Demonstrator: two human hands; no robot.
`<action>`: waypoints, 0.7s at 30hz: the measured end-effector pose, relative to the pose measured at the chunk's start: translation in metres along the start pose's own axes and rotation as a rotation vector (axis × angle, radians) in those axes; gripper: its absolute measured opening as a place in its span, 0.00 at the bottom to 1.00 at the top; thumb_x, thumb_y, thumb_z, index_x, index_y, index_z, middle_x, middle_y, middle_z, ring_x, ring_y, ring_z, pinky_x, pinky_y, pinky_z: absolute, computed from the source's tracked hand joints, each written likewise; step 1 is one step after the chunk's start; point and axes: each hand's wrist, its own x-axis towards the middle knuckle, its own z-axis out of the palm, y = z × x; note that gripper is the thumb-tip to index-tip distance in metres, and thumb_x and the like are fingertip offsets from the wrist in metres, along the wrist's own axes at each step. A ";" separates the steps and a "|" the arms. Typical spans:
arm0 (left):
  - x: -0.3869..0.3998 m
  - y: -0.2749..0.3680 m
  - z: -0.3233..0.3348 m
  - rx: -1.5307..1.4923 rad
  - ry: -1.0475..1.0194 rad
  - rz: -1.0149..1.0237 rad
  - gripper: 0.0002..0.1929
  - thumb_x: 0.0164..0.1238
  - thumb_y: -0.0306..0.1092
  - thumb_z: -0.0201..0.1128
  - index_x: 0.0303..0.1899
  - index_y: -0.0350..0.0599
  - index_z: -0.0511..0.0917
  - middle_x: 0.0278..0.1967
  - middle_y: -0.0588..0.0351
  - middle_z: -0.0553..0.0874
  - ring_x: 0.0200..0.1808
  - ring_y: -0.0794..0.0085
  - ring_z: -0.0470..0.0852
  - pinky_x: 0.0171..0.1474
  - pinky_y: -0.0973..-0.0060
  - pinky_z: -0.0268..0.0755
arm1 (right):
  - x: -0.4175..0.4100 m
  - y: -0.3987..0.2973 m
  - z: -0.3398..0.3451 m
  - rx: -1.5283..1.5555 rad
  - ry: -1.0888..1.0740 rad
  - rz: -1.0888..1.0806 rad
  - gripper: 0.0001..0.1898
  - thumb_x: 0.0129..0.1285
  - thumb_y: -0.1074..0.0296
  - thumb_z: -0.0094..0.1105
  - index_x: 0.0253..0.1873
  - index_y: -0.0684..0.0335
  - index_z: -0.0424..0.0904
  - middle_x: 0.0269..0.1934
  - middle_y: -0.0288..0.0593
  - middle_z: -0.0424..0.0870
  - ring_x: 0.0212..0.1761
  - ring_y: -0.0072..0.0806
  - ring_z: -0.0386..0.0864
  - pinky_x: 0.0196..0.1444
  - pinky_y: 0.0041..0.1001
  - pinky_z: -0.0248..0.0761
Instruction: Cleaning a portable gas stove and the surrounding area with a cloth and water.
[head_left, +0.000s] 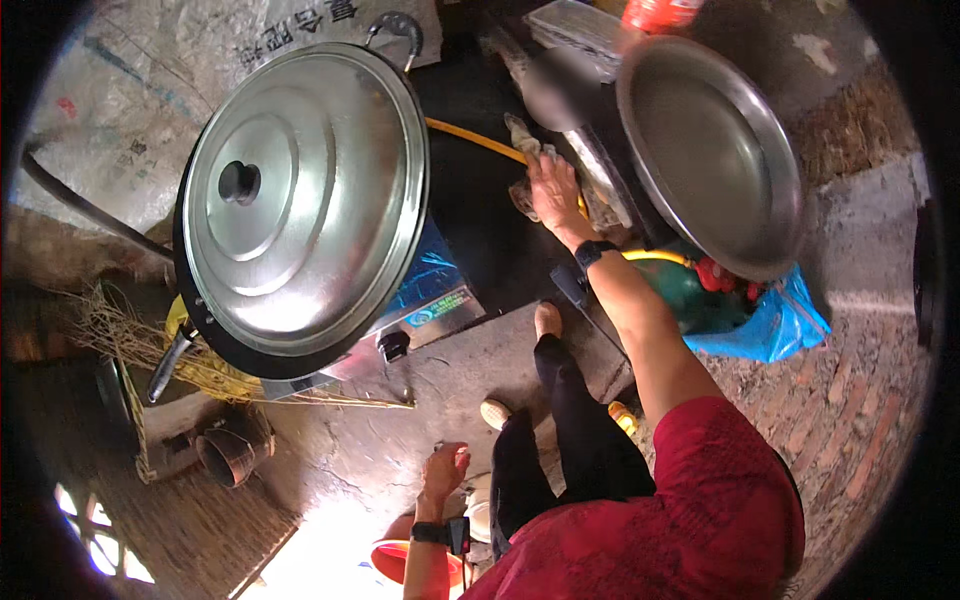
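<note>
My right hand presses on a crumpled, dirty cloth on the black surface right of a large wok. A yellow-orange gas hose runs to the same spot and passes under the hand. The wok has a domed metal lid with a black knob and sits on a gas stove with a black control knob. Low near my body, my left hand hangs with loosely curled fingers and nothing visible in it. Both wrists wear dark bands.
A wide metal basin stands at the right, above a green gas cylinder with a red valve and a blue plastic bag. Dry twigs lie at the left, near a rusty pot. An orange-red bucket stands beside my left wrist.
</note>
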 end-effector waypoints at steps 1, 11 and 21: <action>-0.002 -0.002 0.001 0.002 -0.016 0.030 0.14 0.61 0.39 0.63 0.47 0.47 0.81 0.43 0.47 0.85 0.43 0.53 0.84 0.46 0.62 0.76 | -0.013 0.003 -0.007 -0.005 -0.013 0.022 0.20 0.61 0.71 0.50 0.60 0.59 0.70 0.47 0.45 0.72 0.49 0.43 0.71 0.49 0.41 0.67; 0.044 0.028 -0.005 0.033 -0.020 0.334 0.18 0.61 0.40 0.64 0.51 0.46 0.77 0.44 0.46 0.84 0.45 0.50 0.82 0.46 0.61 0.75 | -0.134 0.007 -0.092 0.246 -0.212 0.077 0.17 0.58 0.73 0.54 0.54 0.58 0.73 0.46 0.45 0.73 0.47 0.43 0.72 0.50 0.40 0.69; 0.117 0.182 -0.009 -1.168 0.128 -0.022 0.18 0.69 0.37 0.59 0.53 0.34 0.73 0.34 0.50 0.84 0.30 0.69 0.86 0.32 0.75 0.81 | -0.180 -0.070 -0.166 1.345 -0.663 0.632 0.21 0.67 0.58 0.55 0.63 0.55 0.72 0.54 0.46 0.80 0.54 0.23 0.76 0.55 0.26 0.70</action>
